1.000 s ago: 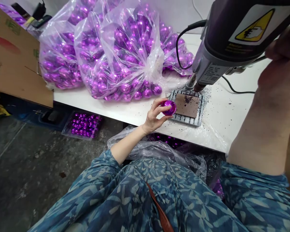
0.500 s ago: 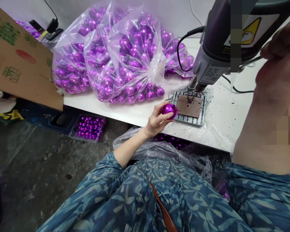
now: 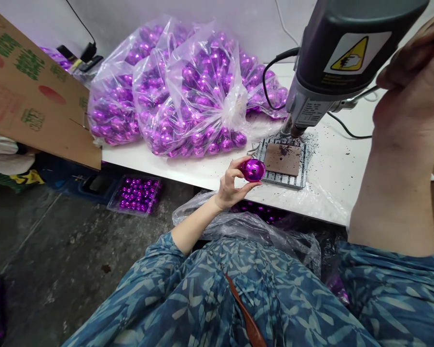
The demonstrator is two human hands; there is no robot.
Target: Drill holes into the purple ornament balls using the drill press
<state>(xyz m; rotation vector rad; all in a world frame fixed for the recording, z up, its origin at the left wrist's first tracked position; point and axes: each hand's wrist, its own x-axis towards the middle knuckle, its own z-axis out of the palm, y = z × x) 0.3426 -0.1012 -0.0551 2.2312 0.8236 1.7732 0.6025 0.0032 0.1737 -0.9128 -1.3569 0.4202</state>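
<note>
My left hand (image 3: 230, 184) pinches a shiny purple ball (image 3: 252, 169) between thumb and fingertips, just left of the drill press's slotted metal base plate (image 3: 284, 161). The grey drill press head (image 3: 338, 46) hangs above that plate, its bit (image 3: 292, 130) raised over a brown pad. My right hand (image 3: 412, 79) is lifted at the right edge, fingers curled round what looks like the press's thin metal lever (image 3: 359, 96); the grip itself is blurred and close to the camera.
Clear plastic bags (image 3: 188, 91) full of purple balls fill the back of the white table (image 3: 188, 166). A cardboard flap (image 3: 32, 103) juts in at left. A tray of purple balls (image 3: 135, 194) lies on the floor. A plastic bag (image 3: 246, 226) holding balls sits at my lap.
My left hand has turned the ball slightly and kept it beside the base plate. The view has shifted, so everything sits a little further right and lower.
</note>
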